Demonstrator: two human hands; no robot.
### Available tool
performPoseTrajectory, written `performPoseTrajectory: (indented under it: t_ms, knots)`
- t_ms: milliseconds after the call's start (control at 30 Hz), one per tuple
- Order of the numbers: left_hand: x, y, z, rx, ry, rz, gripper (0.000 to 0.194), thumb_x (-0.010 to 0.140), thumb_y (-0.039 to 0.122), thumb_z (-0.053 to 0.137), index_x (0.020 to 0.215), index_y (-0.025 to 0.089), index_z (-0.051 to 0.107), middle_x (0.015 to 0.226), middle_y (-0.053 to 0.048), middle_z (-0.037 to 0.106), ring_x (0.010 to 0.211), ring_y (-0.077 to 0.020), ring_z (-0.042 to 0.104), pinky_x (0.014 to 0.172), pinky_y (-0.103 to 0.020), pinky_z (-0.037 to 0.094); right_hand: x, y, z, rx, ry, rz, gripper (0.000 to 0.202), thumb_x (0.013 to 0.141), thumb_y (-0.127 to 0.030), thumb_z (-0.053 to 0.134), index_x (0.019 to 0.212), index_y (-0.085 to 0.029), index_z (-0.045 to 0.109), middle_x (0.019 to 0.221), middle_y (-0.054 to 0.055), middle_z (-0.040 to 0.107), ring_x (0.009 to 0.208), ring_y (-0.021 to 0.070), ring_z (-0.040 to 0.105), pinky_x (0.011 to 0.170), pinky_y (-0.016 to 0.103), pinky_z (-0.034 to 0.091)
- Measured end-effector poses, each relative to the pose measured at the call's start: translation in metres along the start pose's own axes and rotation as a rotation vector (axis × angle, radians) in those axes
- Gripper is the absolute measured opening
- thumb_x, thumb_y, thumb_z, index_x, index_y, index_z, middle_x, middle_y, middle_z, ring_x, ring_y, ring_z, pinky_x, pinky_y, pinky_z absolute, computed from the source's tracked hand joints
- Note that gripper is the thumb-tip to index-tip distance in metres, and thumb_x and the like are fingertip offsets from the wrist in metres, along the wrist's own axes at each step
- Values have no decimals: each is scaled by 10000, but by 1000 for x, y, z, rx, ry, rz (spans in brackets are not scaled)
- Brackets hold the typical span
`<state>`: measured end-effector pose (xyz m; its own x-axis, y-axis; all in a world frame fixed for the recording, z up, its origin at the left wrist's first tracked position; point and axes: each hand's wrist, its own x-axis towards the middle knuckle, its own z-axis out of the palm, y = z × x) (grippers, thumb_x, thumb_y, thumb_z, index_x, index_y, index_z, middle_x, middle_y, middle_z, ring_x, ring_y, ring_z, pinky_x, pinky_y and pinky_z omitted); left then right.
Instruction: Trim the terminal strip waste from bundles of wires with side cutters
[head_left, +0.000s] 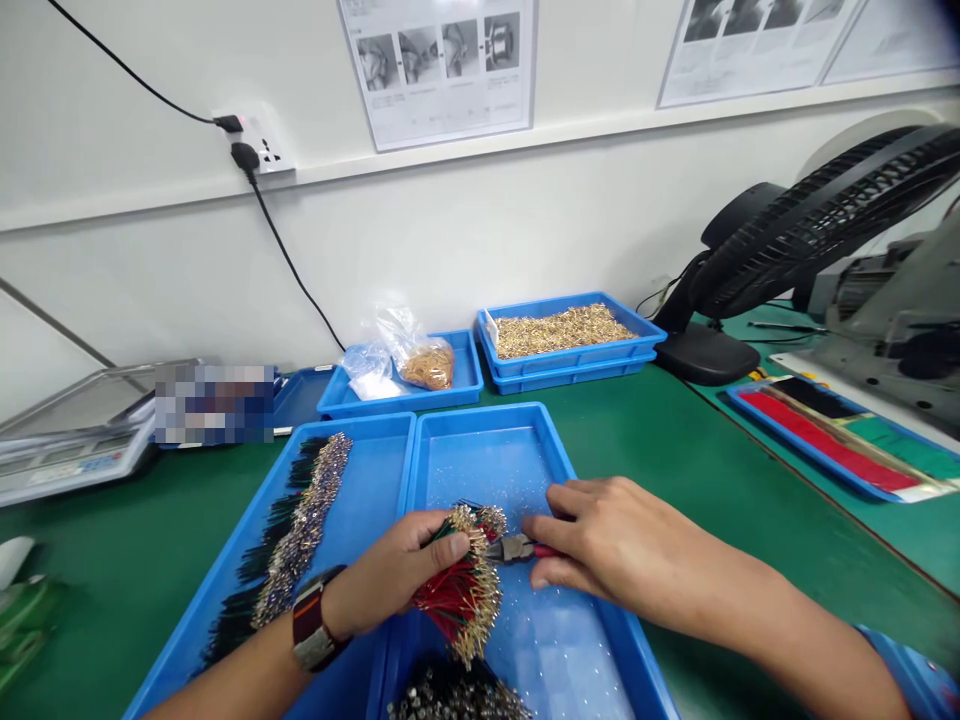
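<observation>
Left hand (394, 580) fingers clamp a red-green wire bundle with brass terminals (461, 590); right hand (607, 545) fingers grip small red-handled metal pliers (514, 548) touching it.

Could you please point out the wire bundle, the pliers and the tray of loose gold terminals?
wire bundle (459, 590), head view, on its red wires.
pliers (512, 548), head view, on the metal jaws.
tray of gold terminals (651, 334), head view, on its right rim.
</observation>
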<state>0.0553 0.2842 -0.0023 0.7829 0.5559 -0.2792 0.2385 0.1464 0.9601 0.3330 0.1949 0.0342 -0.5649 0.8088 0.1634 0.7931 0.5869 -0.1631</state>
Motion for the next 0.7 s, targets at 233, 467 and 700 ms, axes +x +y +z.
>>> performPoseTrajectory:
  t_ms: [233,467,700]
  knots:
    - [-1,0,-8,121,-118,50,560,968,662,674,1109,128,762,1026,-79,732,908,-224,615,834,-318,507,1,1,-6,49,2,4,445,1102,-589,489,988,-209,689,832,20,593,680,188,533,615,348,303]
    - [-4,9,-9,77,-215,82,568,948,654,709,1255,179,773,1163,-100,760,1089,-283,648,957,-373,533,2,3,-6,51,-40,-12,432,1095,-588,498,1053,-212,705,879,36,600,758,218,562,698,365,374]
    - [-4,6,-12,151,-213,81,601,935,676,707,1211,149,794,1107,-95,762,1012,-269,645,891,-341,536,2,2,-4,97,-33,-39,439,1098,-600,487,1137,-218,700,879,27,603,753,201,566,695,356,382]
